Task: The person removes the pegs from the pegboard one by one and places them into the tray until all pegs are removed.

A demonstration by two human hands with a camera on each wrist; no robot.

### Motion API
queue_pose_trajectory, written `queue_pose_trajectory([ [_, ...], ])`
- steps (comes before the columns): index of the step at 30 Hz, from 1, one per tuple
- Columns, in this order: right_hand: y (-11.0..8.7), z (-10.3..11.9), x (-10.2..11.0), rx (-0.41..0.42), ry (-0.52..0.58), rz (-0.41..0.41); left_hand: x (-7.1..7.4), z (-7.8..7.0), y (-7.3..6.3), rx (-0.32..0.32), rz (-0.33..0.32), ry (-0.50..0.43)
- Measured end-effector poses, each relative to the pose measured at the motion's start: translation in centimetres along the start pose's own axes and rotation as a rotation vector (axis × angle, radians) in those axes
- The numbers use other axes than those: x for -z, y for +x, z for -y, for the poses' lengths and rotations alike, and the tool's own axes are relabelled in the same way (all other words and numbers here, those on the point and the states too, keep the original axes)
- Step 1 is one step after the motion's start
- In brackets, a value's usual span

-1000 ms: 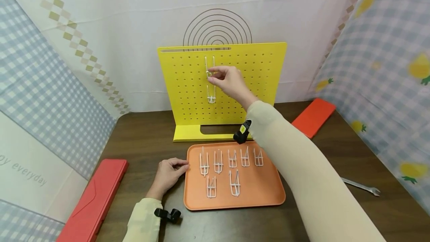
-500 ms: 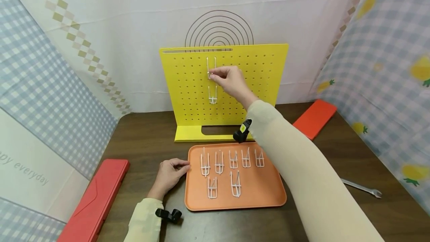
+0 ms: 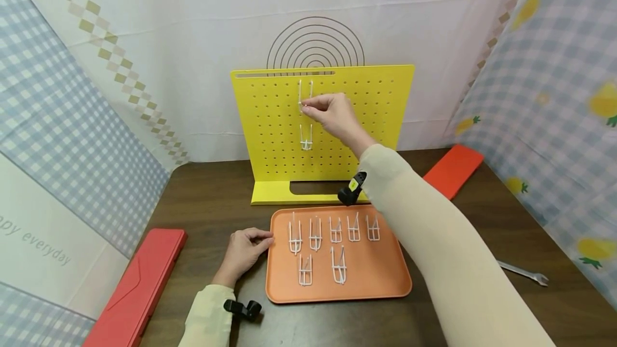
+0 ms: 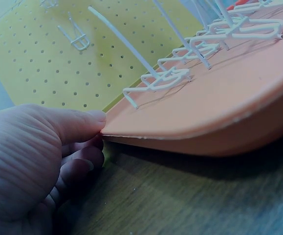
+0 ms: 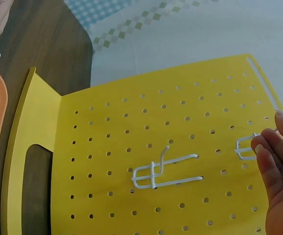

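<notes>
In the head view, my right hand is raised to the yellow pegboard. Thumb and fingertips pinch the lower end of a white wire pegboard hook, whose two long prongs point up against the board; the fingers cover part of it. Below it, a second white hook is mounted on the board. My left hand holds the left rim of an orange tray; the left wrist view shows the thumb on top of the rim and fingers curled beneath. Several white hooks stand in the tray.
A red case lies at the left of the dark wooden table. Behind my right forearm is a flat red object. To the right, partly behind the sleeve, lies a wrench. Patterned cloth hangs around the back and sides.
The head view has shifted slightly. My right hand stays at the upper hook with its pinch kept, and the hook has barely moved. The left hand has stayed on the tray rim.
</notes>
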State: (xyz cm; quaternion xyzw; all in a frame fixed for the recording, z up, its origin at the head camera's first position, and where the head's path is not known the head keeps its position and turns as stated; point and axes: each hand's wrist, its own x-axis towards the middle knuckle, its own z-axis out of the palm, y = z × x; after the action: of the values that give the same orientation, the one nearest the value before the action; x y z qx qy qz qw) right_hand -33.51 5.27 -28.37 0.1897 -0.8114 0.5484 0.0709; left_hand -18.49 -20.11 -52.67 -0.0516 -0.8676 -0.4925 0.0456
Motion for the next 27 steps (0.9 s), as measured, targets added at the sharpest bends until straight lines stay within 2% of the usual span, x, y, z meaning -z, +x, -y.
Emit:
queue_pose_trajectory([
  [6,-1.0,0.6,0.8,0.059,0.01,0.031,-0.1,0.0,0.0,-0.013,-0.004,0.004],
  [11,-3.6,0.8,2.1,0.118,-0.02,0.035,-0.2,-0.1,0.1,-0.038,-0.006,0.006],
  [17,-8.6,-0.1,3.8,0.232,-0.033,0.053,-0.1,-0.1,0.2,-0.037,-0.009,0.015],
  [25,-16.4,-0.4,5.0,0.25,-0.119,0.019,-0.1,0.0,0.2,-0.002,-0.006,0.023],
  [27,-17.8,-1.2,5.1,0.255,-0.138,0.019,-0.1,0.1,0.2,-0.004,-0.007,0.023],
])
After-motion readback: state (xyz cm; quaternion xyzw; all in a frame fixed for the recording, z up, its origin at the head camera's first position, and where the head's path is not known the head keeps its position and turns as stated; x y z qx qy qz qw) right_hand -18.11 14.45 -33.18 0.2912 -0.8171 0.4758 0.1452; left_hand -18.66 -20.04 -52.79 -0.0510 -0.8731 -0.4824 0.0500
